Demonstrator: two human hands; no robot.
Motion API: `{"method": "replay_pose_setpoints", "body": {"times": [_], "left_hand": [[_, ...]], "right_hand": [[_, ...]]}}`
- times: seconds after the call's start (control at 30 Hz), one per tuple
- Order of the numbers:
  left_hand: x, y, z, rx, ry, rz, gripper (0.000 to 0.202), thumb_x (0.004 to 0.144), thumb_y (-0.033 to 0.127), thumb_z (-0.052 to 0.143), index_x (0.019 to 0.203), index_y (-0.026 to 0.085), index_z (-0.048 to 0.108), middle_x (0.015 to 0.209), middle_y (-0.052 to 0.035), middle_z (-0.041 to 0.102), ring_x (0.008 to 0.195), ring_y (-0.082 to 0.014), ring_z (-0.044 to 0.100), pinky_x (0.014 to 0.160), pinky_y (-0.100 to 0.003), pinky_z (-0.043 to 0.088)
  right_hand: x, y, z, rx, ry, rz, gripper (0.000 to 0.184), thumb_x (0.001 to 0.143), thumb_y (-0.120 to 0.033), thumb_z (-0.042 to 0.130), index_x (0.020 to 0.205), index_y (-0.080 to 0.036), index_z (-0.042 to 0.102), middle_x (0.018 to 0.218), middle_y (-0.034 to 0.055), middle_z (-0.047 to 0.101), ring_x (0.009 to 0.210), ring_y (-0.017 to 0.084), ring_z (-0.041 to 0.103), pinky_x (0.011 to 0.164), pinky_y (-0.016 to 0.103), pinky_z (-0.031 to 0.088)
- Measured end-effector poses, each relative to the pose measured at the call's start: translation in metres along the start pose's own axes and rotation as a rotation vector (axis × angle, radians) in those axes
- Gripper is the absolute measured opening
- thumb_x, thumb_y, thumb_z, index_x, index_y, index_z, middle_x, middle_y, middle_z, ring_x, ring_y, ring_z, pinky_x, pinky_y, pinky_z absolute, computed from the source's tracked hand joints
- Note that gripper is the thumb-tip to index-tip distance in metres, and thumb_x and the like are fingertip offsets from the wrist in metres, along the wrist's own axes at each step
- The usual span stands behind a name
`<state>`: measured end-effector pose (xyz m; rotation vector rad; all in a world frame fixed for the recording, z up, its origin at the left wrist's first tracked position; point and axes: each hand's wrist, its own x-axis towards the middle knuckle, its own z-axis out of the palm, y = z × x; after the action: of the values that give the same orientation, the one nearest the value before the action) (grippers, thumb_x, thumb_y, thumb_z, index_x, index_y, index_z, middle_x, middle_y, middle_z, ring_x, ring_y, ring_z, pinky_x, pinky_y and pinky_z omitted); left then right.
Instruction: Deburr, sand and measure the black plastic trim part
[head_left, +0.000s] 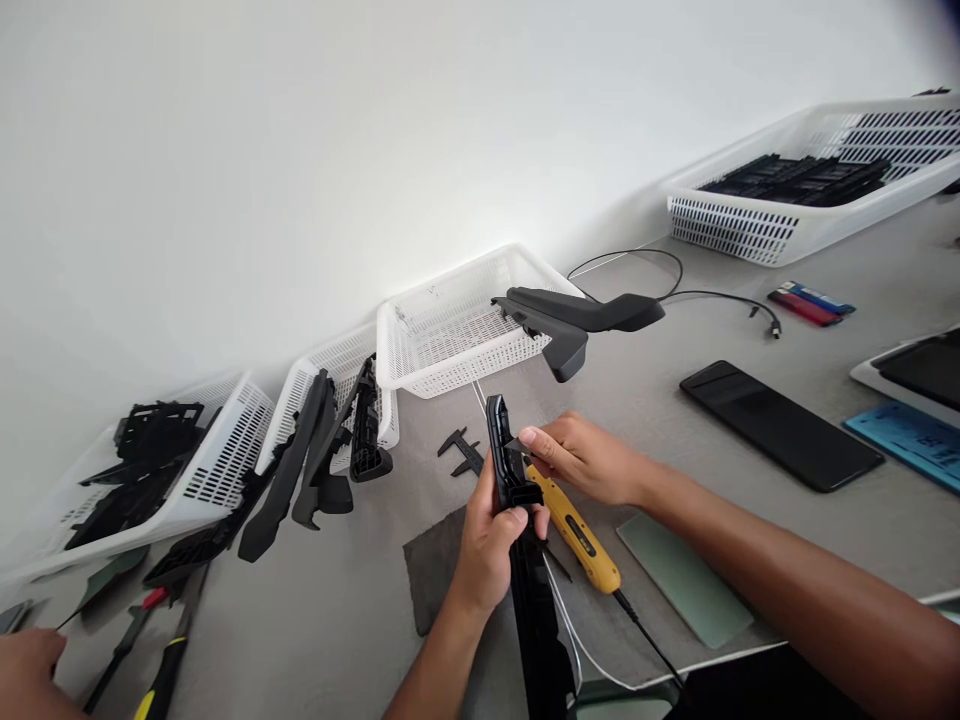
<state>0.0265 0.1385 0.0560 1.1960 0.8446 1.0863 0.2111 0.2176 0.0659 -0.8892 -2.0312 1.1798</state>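
My left hand (491,550) is closed around a long black plastic trim piece (536,600), tilted up with its far end pointing away from me. My right hand (592,455) pinches a small, thin grey blade (517,445) against the upper part of the piece, its fingers partly hidden. Just under my right hand lies a yellow corded hand tool (574,530) on the table. A dark caliper (465,450) rests beyond my left hand, and a dark grey mat (431,570) sits beside my left wrist.
White baskets (420,380) line the wall, with black trim parts (300,460) leaning over their rims. On the right are a black phone (780,425), lighters (810,302) and a cable (675,290). Another person's hand (30,670) is at lower left, near pliers (127,640).
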Motion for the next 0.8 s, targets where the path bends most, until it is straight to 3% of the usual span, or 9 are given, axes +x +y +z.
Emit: {"method": "replay_pose_setpoints", "body": {"times": [0.07,0.33,0.6,0.8], "left_hand": [[-0.0002,0.0019,0.0016,-0.006,-0.010,-0.013,0.045,0.094,0.034,0.061,0.138,0.022,0.057,0.108,-0.0048,0.065,0.066,-0.0110,0.054,0.063,-0.027,0.042],[-0.0015,0.0046,0.0053,0.059,-0.026,-0.060,0.033,0.091,0.028,0.054,0.123,0.019,0.058,0.074,0.0046,0.056,0.061,-0.0125,0.048,0.064,-0.028,0.040],[-0.0019,0.0029,0.0072,0.112,-0.040,-0.081,0.026,0.094,0.030,0.051,0.116,0.019,0.056,0.071,0.0046,0.056,0.063,-0.0135,0.046,0.067,-0.029,0.041],[-0.0006,-0.0006,0.0081,0.091,-0.040,-0.080,0.024,0.092,0.029,0.052,0.114,0.020,0.058,0.080,0.0036,0.056,0.063,-0.0121,0.048,0.066,-0.029,0.042]], "right_hand": [[-0.0003,-0.0003,-0.0002,0.031,-0.010,0.014,0.082,0.110,-0.080,0.025,0.058,-0.021,0.050,0.054,-0.0007,0.052,0.050,0.012,0.044,0.058,0.028,0.037],[-0.0002,-0.0051,0.0006,0.100,-0.021,0.058,0.084,0.106,-0.085,0.023,0.056,-0.022,0.048,0.052,-0.0013,0.048,0.050,0.012,0.042,0.057,0.029,0.038],[-0.0004,-0.0087,-0.0009,0.211,-0.077,0.138,0.087,0.102,-0.091,0.025,0.053,-0.022,0.049,0.046,-0.0026,0.043,0.045,0.011,0.037,0.052,0.029,0.035],[-0.0016,-0.0084,-0.0016,0.255,-0.120,0.199,0.088,0.101,-0.092,0.027,0.054,-0.022,0.050,0.045,-0.0028,0.043,0.044,0.010,0.036,0.049,0.028,0.033]]}}
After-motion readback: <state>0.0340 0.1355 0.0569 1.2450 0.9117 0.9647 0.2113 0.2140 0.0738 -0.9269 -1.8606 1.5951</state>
